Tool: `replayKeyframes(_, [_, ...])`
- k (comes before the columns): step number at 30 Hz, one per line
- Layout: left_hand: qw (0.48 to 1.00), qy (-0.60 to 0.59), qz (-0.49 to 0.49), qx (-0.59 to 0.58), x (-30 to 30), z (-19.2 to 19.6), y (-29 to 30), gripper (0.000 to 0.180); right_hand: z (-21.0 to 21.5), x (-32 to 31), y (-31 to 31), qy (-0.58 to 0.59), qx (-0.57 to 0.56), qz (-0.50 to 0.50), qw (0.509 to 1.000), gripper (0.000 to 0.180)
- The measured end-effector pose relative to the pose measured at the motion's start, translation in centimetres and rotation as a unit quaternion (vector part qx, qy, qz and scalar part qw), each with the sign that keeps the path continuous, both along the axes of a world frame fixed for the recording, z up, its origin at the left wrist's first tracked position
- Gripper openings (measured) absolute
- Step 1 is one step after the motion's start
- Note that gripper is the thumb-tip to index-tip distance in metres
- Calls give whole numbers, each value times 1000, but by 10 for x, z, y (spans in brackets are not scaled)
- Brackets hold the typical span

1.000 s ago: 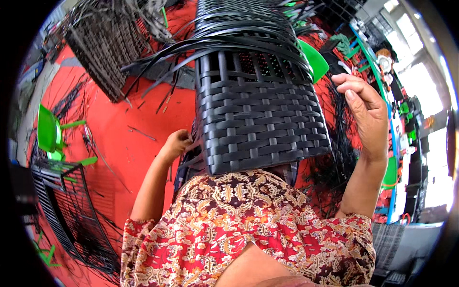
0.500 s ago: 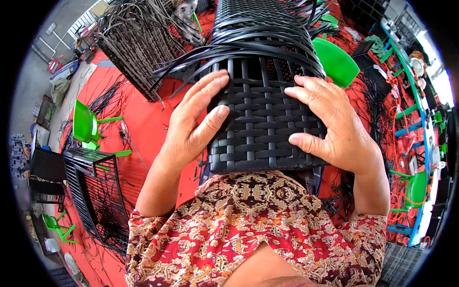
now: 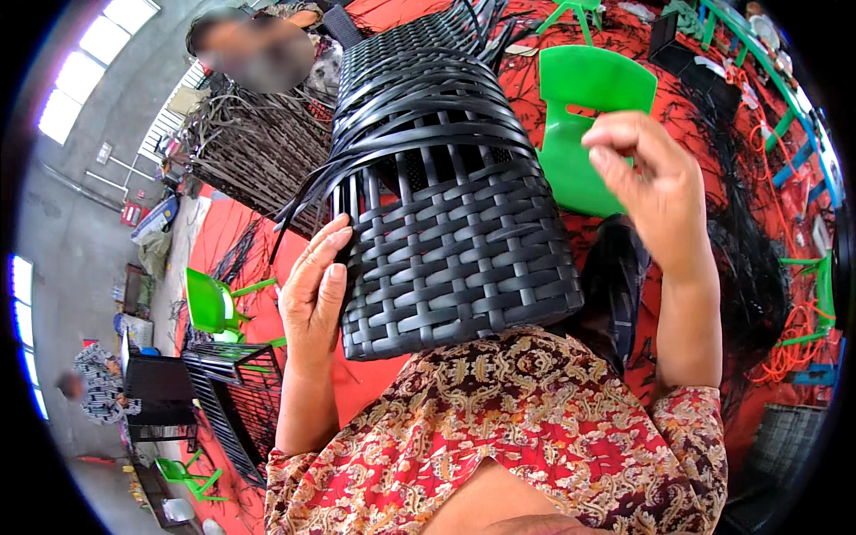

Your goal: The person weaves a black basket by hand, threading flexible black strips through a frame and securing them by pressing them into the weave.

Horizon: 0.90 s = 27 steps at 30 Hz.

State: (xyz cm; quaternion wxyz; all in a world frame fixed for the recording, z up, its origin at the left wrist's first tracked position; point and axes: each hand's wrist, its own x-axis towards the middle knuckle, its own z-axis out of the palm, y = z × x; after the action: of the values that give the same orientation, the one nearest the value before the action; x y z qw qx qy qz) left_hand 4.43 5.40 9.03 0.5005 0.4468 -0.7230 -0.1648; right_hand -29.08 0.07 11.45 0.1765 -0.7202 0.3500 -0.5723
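Note:
A black woven panel of flat plastic strips point(image 3: 455, 259) stretches away from my lap, its near end closely woven. Farther up, an unwoven gap shows bare lengthwise strips, and a bundle of loose black strips point(image 3: 428, 143) crosses over it. My left hand point(image 3: 312, 285) lies along the panel's left edge, fingers stretched out and touching its side. Off the panel to the right, my right hand point(image 3: 655, 174) is raised in front of a green plastic chair point(image 3: 580, 80). Its fingers are curled in toward the thumb, with nothing visible in them.
Another person point(image 3: 259, 49) is beyond a dark strip-covered frame point(image 3: 259, 147) at the back left. A second person point(image 3: 98, 383) is far left. A green chair point(image 3: 207, 301) and a black slatted frame point(image 3: 234, 392) stand left on the red floor covering point(image 3: 259, 232). Black strips point(image 3: 740, 267) lie right.
My right hand has lifted off the panel and moved right, its fingers curling. My left hand has slid down to the panel's left edge. The panel appears tilted and farther left as the view shifts.

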Motion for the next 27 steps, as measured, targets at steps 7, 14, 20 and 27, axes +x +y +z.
replayKeyframes(7, [992, -106, 43, -54, 4, 47, 6, 18, -16, 26, -26, 8, 45, 104, 994, 11])
replayKeyframes(14, [965, -239, -19, -106, -39, 75, -33, 20, -12, 44, -31, 68, -76, 69, 992, 17])
replayKeyframes(20, [928, -335, -22, -163, -47, 76, -48, 20, 5, 41, -19, 46, -61, 66, 995, 9])
replayKeyframes(27, [926, -329, -71, -169, -60, 76, -56, 20, -15, 43, -29, 46, -101, 64, 992, 15])
